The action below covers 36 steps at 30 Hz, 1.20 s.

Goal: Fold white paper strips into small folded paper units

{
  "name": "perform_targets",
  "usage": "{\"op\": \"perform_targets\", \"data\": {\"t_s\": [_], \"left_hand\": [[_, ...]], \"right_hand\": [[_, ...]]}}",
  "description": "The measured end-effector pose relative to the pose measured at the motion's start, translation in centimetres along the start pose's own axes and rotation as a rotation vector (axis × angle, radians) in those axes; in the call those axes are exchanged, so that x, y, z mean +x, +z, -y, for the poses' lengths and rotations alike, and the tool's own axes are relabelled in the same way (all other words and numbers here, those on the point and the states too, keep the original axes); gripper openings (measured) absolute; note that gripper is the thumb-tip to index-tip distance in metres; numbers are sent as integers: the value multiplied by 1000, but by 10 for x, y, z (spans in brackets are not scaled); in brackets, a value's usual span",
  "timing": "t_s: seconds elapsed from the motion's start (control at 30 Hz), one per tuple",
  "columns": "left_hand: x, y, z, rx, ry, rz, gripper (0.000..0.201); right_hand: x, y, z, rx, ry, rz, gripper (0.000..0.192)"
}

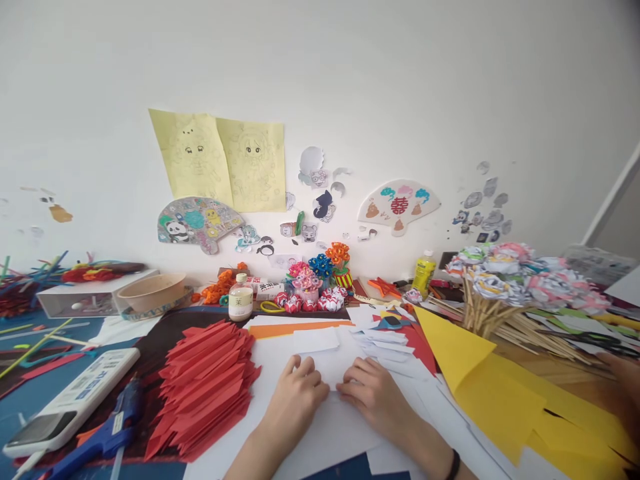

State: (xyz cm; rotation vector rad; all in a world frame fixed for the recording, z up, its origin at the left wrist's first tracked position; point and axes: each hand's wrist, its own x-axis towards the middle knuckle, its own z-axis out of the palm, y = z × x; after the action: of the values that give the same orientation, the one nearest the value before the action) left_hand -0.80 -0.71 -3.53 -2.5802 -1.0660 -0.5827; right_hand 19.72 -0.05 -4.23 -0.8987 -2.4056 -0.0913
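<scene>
My left hand point(296, 395) and my right hand point(374, 393) rest side by side on a small white paper point(334, 363) that lies on larger white sheets at the middle of the table. Fingers of both hands press down on the paper's near edge. My right wrist wears a dark band point(454, 463). Just left of my left hand stands a stack of folded red paper pieces point(205, 383). Loose white paper slips point(383, 341) lie beyond my right hand.
A yellow paper sheet point(500, 387) lies right, a bundle of paper flowers on sticks point(505, 293) behind it. A remote control point(75, 400) and blue glue gun point(107, 437) lie left. A small bottle point(241, 298), a glue bottle point(423, 272) and paper flowers point(315, 280) line the wall. Another person's hand point(625, 380) is at the right edge.
</scene>
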Motion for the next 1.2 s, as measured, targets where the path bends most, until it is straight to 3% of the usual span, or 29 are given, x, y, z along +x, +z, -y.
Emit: {"op": "perform_targets", "data": {"t_s": [0.37,0.63,0.9,1.07,1.2], "left_hand": [[0,-1,-3,91,92,64,23],[1,-2,-1,46,76,137,21],[-1,-13,0,-162,-214,205,26],[-2,-18,5,-368,-381,201,19],[2,-14,3,-379,-435,132,15]], "right_hand": [[-2,1,3,-117,21,8,21],[-6,-6,8,-49,285,68,14],[-9,-7,5,63,549,27,13],[-10,-5,4,120,529,4,13],[-8,-7,6,135,429,1,13]]}}
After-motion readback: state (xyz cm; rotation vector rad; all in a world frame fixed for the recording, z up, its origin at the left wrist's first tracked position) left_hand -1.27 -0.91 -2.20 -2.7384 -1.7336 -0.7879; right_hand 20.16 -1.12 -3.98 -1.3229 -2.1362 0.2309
